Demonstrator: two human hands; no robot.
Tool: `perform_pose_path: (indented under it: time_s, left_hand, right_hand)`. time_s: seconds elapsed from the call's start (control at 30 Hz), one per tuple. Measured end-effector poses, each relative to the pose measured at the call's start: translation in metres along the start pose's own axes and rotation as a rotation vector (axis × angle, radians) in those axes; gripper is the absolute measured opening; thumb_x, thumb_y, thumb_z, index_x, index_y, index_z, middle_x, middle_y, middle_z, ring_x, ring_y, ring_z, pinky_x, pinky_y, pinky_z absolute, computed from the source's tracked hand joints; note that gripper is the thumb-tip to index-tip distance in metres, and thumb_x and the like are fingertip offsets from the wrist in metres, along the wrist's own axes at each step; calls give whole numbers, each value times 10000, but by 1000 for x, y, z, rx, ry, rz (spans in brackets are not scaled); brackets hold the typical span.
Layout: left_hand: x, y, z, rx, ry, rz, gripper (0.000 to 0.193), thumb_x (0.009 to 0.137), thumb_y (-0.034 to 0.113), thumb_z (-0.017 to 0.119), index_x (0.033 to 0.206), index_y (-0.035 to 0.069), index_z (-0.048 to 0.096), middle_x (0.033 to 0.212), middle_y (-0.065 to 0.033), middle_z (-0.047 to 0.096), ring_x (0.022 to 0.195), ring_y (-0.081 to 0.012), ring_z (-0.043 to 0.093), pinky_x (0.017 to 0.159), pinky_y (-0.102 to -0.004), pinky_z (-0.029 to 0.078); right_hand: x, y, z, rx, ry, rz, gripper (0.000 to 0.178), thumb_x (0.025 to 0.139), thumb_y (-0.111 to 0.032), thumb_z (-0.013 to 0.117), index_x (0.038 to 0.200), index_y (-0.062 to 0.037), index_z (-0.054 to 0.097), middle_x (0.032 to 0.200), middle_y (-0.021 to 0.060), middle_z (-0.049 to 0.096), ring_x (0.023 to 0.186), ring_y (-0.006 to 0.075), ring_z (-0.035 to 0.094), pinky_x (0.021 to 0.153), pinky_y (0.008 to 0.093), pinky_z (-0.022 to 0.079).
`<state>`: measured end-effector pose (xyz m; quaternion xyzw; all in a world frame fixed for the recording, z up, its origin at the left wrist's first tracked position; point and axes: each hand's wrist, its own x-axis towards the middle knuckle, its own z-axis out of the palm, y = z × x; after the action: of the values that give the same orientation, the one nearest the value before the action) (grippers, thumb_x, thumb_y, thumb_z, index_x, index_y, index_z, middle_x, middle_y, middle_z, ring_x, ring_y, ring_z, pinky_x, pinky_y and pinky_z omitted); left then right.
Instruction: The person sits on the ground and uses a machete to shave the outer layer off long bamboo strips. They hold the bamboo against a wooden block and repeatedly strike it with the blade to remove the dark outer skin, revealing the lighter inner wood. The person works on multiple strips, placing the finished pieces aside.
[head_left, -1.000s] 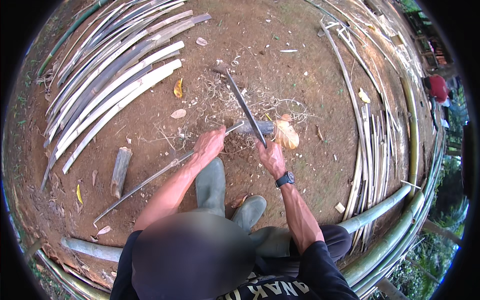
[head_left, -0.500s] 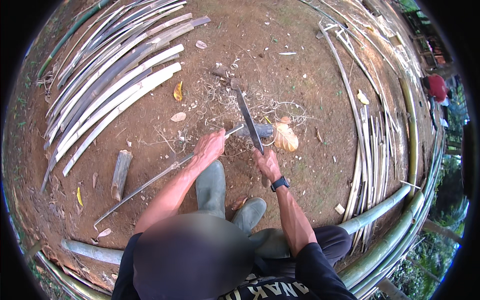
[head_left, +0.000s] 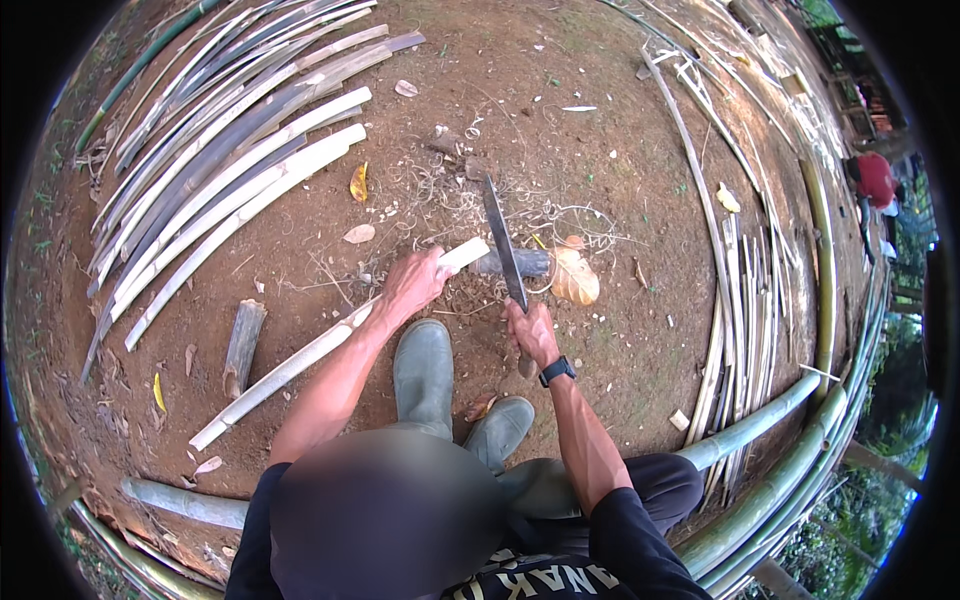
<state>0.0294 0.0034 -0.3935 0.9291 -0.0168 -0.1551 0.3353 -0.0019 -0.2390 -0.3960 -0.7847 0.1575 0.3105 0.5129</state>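
My left hand (head_left: 414,284) is closed around a long bamboo strip (head_left: 290,375), gripping it near its far end. The strip's pale inner face is turned up, and it slants down to the left under my forearm. In my right hand (head_left: 532,330) is a machete (head_left: 505,245), held by its handle with the dark blade pointing away from me. A short dark piece of bamboo (head_left: 525,263) lies on the ground behind the blade, by the strip's far end. Curly shavings (head_left: 580,225) are scattered around it.
Split bamboo strips (head_left: 250,130) lie in a row at the far left. Thinner strips (head_left: 745,320) are bundled on the right, near green bamboo poles (head_left: 770,490). A bamboo offcut (head_left: 243,350) rests left of the strip. A large dry leaf (head_left: 574,278) lies beside the dark piece.
The bamboo strip has been rolled from its narrow edge so that its wide pale face shows. My left hand has shifted slightly left; the machete has barely moved.
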Motion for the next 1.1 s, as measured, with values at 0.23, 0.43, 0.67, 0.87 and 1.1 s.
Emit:
perform_pose_path:
  time_s: [0.23, 0.43, 0.67, 0.87, 1.1]
  left_hand:
    - [-16, 5, 15, 183, 167, 129, 478, 825, 298, 664, 1189, 29, 509, 1008, -148, 554, 883, -328, 602, 714, -428, 504]
    - [-13, -1, 16, 130, 88, 124, 349, 906, 322, 564, 1030, -5, 565, 844, -141, 544, 739, -302, 585, 647, -419, 493]
    - [7, -14, -6, -524, -414, -122, 485, 966, 485, 417, 889, 17, 516, 714, -43, 603, 573, -117, 577, 501, -281, 494]
    - [6, -21, -9, -768, -553, -115, 465, 955, 498, 439, 938, 37, 502, 700, -33, 583, 550, -105, 548, 494, -262, 473]
    - [9, -18, -18, -947, -655, -210, 411, 949, 464, 481, 961, 55, 517, 680, -29, 568, 507, -85, 508, 455, -238, 445]
  right_hand:
    - [6, 9, 2, -73, 50, -32, 441, 912, -349, 540, 759, 53, 638, 481, 59, 503, 388, 157, 504, 387, 327, 400]
    - [7, 12, 2, -94, 48, -23, 431, 910, -336, 541, 762, 54, 650, 478, 73, 511, 395, 179, 527, 404, 342, 419]
    - [7, 11, 2, -88, 43, -14, 426, 909, -335, 537, 776, 55, 646, 490, 81, 517, 397, 190, 531, 406, 350, 423]
    - [1, 2, 2, -45, 12, -11, 404, 916, -318, 526, 754, 47, 581, 498, 46, 496, 370, 145, 472, 351, 311, 375]
    - [4, 7, 1, -80, 37, -26, 389, 914, -309, 529, 755, 42, 581, 502, 43, 497, 372, 141, 470, 355, 309, 376]
